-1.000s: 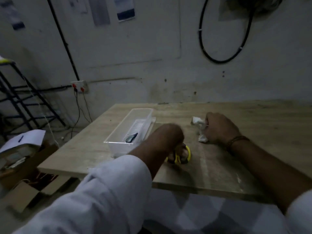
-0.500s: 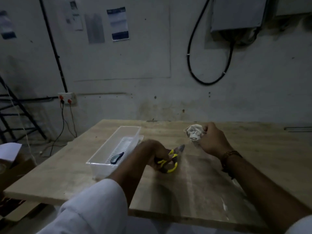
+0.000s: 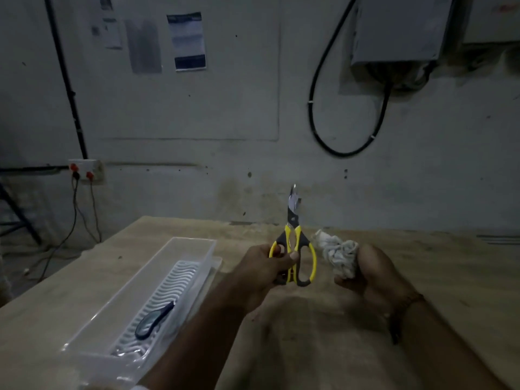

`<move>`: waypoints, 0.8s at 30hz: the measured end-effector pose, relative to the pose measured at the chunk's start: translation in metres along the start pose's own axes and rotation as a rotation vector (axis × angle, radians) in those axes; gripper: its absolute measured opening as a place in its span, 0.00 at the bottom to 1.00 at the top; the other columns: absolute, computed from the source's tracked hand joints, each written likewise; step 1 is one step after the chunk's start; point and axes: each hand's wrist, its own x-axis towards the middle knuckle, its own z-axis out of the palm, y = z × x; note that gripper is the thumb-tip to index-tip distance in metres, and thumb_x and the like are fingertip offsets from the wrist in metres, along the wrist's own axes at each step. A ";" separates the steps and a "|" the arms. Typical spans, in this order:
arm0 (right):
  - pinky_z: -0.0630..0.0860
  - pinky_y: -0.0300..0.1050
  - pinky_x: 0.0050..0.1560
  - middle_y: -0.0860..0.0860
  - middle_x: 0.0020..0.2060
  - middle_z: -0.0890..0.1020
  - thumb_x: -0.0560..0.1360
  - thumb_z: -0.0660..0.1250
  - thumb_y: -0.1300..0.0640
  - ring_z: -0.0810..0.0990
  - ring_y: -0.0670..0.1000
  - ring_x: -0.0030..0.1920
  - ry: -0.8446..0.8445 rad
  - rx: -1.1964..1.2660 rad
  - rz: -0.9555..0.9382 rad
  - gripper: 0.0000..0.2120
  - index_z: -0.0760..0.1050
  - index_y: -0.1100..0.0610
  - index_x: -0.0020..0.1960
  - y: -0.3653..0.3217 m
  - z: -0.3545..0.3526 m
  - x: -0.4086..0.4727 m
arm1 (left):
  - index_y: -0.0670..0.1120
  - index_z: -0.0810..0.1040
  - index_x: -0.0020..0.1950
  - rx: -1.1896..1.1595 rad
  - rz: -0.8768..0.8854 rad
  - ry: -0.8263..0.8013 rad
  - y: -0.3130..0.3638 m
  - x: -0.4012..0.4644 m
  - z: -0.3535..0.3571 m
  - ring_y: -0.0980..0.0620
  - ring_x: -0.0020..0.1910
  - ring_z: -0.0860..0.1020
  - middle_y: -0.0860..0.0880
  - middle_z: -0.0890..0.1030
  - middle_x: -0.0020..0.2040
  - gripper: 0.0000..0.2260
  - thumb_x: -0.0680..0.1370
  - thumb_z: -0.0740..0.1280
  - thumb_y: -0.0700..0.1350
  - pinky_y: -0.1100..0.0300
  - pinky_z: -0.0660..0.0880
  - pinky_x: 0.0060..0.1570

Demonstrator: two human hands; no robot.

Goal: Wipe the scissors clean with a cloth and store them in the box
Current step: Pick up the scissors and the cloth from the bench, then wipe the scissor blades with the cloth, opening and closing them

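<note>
Scissors (image 3: pixel 294 243) upright in left hand (image 3: pixel 263 270) — blades pointing up.

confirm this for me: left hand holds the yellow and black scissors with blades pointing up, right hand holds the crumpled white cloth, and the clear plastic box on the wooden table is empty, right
Not quite. The head view shows the clear plastic box is not empty: a small dark blue object lies on its ribbed insert. The rest holds: left hand holds the yellow and black scissors blades up, right hand the crumpled white cloth.

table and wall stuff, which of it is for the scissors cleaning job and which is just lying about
For the job:
- yellow-and-black-handled scissors, held upright in left hand
- bunched white cloth, in right hand
- clear plastic box

Just lying about:
- dark blue tool in the box
- wall papers
- black cable loop
</note>
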 end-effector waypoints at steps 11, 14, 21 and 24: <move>0.75 0.42 0.40 0.48 0.36 0.85 0.68 0.72 0.31 0.82 0.46 0.37 -0.101 -0.674 -0.417 0.27 0.84 0.55 0.45 -0.007 -0.012 -0.012 | 0.35 0.81 0.45 0.082 0.068 -0.161 -0.013 0.002 -0.007 0.41 0.49 0.81 0.35 0.85 0.50 0.05 0.80 0.71 0.35 0.48 0.74 0.48; 0.80 0.46 0.58 0.39 0.56 0.84 0.69 0.78 0.39 0.83 0.42 0.58 -0.267 -0.851 -0.482 0.24 0.82 0.44 0.63 -0.010 -0.009 -0.023 | 0.33 0.84 0.54 0.112 0.069 -0.200 -0.011 -0.002 -0.008 0.45 0.50 0.85 0.36 0.87 0.55 0.07 0.80 0.72 0.37 0.53 0.79 0.48; 0.83 0.53 0.44 0.45 0.36 0.88 0.71 0.77 0.48 0.86 0.45 0.38 -0.150 -0.869 -0.599 0.06 0.87 0.50 0.39 0.001 -0.014 -0.011 | 0.34 0.81 0.57 0.278 0.122 -0.171 -0.003 -0.010 -0.007 0.48 0.43 0.86 0.39 0.88 0.47 0.12 0.76 0.76 0.38 0.50 0.79 0.45; 0.83 0.52 0.43 0.45 0.35 0.88 0.69 0.78 0.47 0.86 0.46 0.38 -0.115 -0.940 -0.596 0.07 0.87 0.50 0.38 -0.007 -0.024 -0.013 | 0.39 0.79 0.57 0.298 0.145 -0.051 0.003 -0.008 -0.015 0.48 0.41 0.86 0.45 0.87 0.43 0.13 0.75 0.77 0.37 0.43 0.82 0.51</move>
